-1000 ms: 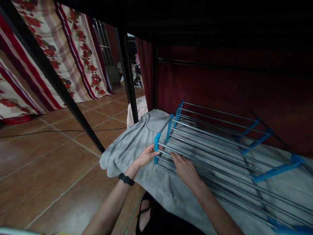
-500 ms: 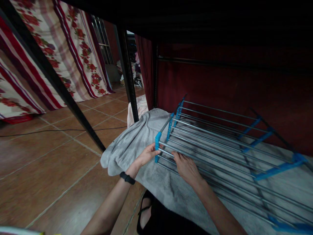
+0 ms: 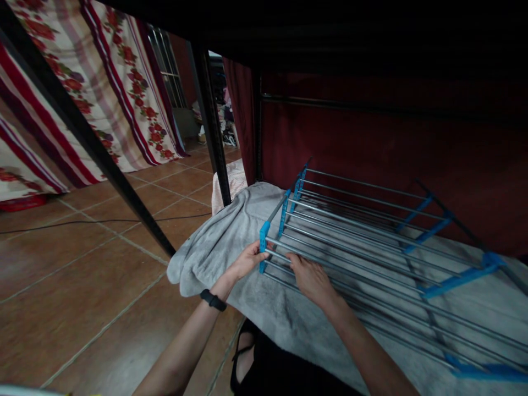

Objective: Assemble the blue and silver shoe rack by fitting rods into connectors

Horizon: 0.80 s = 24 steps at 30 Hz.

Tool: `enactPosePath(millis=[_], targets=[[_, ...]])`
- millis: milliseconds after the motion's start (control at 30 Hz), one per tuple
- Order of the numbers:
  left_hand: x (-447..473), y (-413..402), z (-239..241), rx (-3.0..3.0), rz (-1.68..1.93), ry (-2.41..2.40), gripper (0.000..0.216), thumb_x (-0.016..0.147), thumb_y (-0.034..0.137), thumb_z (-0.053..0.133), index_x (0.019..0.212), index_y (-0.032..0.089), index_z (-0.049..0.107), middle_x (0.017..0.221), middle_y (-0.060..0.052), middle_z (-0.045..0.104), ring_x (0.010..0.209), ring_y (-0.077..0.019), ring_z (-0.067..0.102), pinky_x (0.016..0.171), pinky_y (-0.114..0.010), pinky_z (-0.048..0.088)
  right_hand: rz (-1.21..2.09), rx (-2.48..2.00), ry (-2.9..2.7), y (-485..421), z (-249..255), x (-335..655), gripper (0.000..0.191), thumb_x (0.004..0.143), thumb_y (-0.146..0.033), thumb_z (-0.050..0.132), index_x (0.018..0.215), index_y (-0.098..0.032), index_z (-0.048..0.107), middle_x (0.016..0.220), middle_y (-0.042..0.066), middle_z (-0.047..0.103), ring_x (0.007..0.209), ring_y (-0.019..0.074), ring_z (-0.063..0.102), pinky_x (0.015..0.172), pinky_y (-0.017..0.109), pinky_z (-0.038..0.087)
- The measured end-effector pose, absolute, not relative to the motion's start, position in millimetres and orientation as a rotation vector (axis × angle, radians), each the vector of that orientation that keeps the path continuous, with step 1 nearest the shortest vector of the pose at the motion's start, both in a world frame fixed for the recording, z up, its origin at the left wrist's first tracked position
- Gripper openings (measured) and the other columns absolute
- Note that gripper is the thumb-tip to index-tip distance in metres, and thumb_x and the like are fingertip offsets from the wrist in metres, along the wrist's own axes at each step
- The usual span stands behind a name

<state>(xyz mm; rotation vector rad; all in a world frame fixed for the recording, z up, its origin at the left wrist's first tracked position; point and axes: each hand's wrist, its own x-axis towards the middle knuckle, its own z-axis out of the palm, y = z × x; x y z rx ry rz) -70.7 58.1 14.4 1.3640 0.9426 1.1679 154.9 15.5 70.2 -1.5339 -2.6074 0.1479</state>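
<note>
A rack of grey metal rods with blue plastic joints, like a drying rack (image 3: pixel 355 248), lies across a grey blanket (image 3: pixel 218 242). At its near left corner, my left hand (image 3: pixel 246 260) is closed around a blue end piece (image 3: pixel 263 245), thumb in front and fingers partly hidden behind. Just right of it, my right hand (image 3: pixel 310 278) grips one of the rods from above with bent fingers; its thumb is hidden. A dark band (image 3: pixel 213 300) circles my left wrist.
Black metal posts (image 3: pixel 214 126) and a dark frame overhead enclose the blanket. Dark red cloth (image 3: pixel 371 137) hangs behind the rack. Left are a tiled floor (image 3: pixel 103 275), a thin black cable (image 3: pixel 103 221) and a flowered curtain (image 3: pixel 124 88). My foot (image 3: pixel 244 352) is below.
The view has shifted slightly, so the scene sits a little further left. Both hands keep their places on the rack.
</note>
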Motion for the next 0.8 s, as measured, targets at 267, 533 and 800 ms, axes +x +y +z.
enactPosePath(millis=[267, 533, 800], targets=[[-74.4, 54.0, 15.2, 1.534, 1.112, 0.953, 0.038, 0.08, 0.037, 0.067, 0.114, 0.021, 0.064, 0.114, -0.006, 0.066, 0.106, -0.0228, 0.058, 0.098, -0.039, 0.043, -0.066, -1.408, -2.565, 11.2, 58.8, 154.3, 0.04, 0.095, -0.011, 0.036, 0.133, -0.02, 0.047, 0.118, 0.01, 0.065, 0.103, 0.0188, 0.064, 0.09, 0.031, 0.046], [-68.6, 50.5, 40.4, 1.515, 1.266, 0.937, 0.062, 0.08, 0.035, 0.069, 0.136, 0.022, 0.047, 0.137, -0.011, 0.055, 0.127, -0.027, 0.05, 0.109, -0.045, 0.037, -0.47, -1.098, -2.331, -22.2, 70.1, 183.4, 0.042, 0.092, -0.009, 0.043, 0.132, -0.019, 0.051, 0.133, 0.009, 0.056, 0.125, 0.0229, 0.048, 0.109, 0.041, 0.034], [-48.5, 53.8, 57.9, 1.604, 1.446, 1.049, 0.068, 0.086, 0.029, 0.059, 0.148, 0.027, 0.031, 0.113, -0.006, 0.063, 0.1, -0.0177, 0.059, 0.096, -0.037, 0.043, -0.632, -1.375, -2.295, -3.2, 89.9, 205.0, 0.023, 0.096, -0.018, 0.05, 0.117, -0.018, 0.058, 0.097, 0.006, 0.066, 0.084, 0.0195, 0.061, 0.079, 0.034, 0.045]])
